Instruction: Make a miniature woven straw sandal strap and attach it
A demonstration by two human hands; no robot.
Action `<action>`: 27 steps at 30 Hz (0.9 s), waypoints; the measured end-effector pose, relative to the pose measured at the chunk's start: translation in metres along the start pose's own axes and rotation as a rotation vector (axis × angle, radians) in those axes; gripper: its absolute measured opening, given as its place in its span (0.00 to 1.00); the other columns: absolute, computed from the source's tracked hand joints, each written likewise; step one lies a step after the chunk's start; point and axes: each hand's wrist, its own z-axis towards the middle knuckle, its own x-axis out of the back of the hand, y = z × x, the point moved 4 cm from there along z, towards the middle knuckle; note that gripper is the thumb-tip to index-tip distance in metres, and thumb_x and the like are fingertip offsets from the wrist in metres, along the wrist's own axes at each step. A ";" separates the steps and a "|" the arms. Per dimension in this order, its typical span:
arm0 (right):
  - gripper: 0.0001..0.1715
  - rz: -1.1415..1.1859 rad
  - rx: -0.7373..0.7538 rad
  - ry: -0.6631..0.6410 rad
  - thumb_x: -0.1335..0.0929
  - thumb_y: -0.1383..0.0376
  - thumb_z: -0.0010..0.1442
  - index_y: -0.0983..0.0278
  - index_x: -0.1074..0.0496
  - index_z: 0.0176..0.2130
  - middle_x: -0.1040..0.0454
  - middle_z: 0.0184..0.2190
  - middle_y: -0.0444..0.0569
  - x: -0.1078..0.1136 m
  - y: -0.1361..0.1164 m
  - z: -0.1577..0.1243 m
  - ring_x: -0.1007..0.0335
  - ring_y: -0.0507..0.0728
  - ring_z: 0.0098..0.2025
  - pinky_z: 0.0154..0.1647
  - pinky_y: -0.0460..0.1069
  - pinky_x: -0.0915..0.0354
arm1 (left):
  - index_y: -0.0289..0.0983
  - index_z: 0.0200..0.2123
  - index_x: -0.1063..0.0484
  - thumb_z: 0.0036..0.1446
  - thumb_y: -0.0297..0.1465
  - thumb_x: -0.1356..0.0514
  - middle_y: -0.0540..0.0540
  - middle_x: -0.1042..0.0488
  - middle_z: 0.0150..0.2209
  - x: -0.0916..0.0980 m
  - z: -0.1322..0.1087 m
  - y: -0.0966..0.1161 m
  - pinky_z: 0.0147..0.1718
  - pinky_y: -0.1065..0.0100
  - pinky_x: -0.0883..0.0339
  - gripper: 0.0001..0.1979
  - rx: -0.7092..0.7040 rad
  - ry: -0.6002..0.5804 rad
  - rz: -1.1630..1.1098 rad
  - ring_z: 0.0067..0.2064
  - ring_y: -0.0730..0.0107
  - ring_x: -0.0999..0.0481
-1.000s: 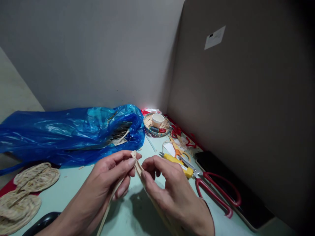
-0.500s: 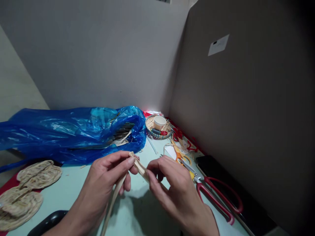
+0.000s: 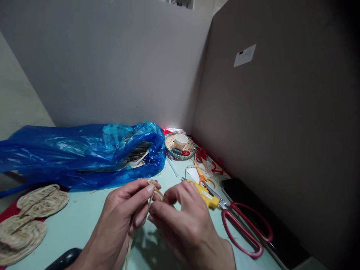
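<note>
Cream-coloured and thin, the strip (image 3: 152, 182) was up above the pale green table (image 3: 84, 213) in the head view. The left hand (image 3: 123, 210) had its thumb and finger pinched together on the strip's small folded end. The right hand (image 3: 187, 221) was close beside it with bent fingers, but I could not tell if they were clamped on the strip. A long bit hung down below the left hand. Red-handled scissors (image 3: 222, 203) lay to the right.
</note>
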 end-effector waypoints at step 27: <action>0.08 0.888 -0.766 -0.126 0.29 0.62 0.59 0.64 0.30 0.33 0.30 0.26 0.42 -0.013 0.030 0.001 0.35 0.50 0.28 0.30 0.46 0.39 | 0.44 0.49 0.31 0.56 0.46 0.36 0.52 0.25 0.31 -0.007 -0.009 -0.001 0.24 0.72 0.38 0.20 -0.202 -0.097 0.491 0.27 0.70 0.32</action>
